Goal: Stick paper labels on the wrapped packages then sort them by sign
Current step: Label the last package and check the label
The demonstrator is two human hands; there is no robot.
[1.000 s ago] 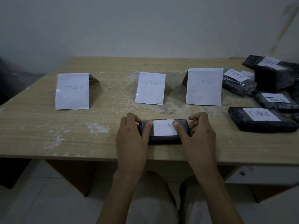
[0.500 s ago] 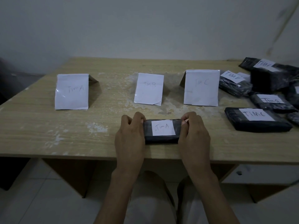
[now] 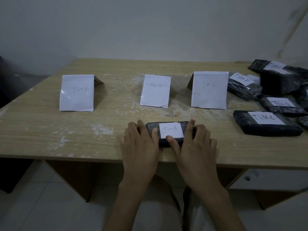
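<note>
black wrapped package (image 3: 162, 142): our left hand (image 3: 140, 144) fingers (image 3: 141, 125) curl round its left end, steadying; right hand (image 3: 196, 144) thumb presses its 'tim a' label (image 3: 171, 130) flat.

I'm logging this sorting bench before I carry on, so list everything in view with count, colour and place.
light wooden table: one, tan with pale scuffs, across the middle of the view.
folded white paper signs: three, standing in a row; Tim A sign left, Tim B sign middle, Tim C sign right.
black wrapped package: one, near edge, in front of the Tim B sign.
white paper label: one, reads Tim A, on top of that package.
pile of black wrapped packages: at least five, white labels, table's right end.
pale tiled floor: below the table.
left hand: grips the package's left end.
right hand: thumb presses the label's near edge.
</note>
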